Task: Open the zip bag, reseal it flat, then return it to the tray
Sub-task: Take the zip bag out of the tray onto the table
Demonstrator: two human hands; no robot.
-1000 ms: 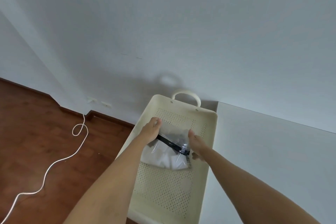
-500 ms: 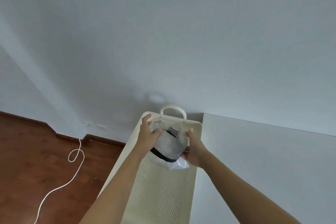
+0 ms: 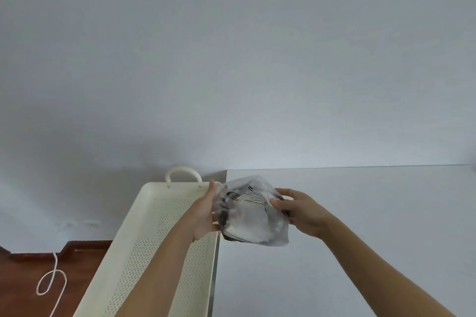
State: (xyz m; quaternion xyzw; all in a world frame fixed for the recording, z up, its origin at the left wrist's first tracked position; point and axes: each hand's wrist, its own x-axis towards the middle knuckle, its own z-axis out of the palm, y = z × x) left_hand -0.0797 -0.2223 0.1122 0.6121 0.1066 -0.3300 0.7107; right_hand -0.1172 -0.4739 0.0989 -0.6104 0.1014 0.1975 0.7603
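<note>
A clear zip bag [image 3: 253, 216] with folded white and black-striped cloth inside hangs in the air over the left edge of the white table [image 3: 347, 213]. My left hand [image 3: 204, 212] grips its left side and my right hand [image 3: 298, 210] grips its right side. To the left of the bag stands the cream perforated tray [image 3: 144, 234] with a loop handle at its far end; nothing lies in the part of it that shows. Whether the bag's zip is closed cannot be told.
The tray sits against the table's left edge. A white cord [image 3: 50, 280] loops over the brown wooden floor at the lower left. A plain white wall [image 3: 231, 59] fills the background, with wall sockets low on the left.
Both hands have lifted the bag out of the tray and carried it right, over the table's edge. The camera has swung right, showing more of the table.
</note>
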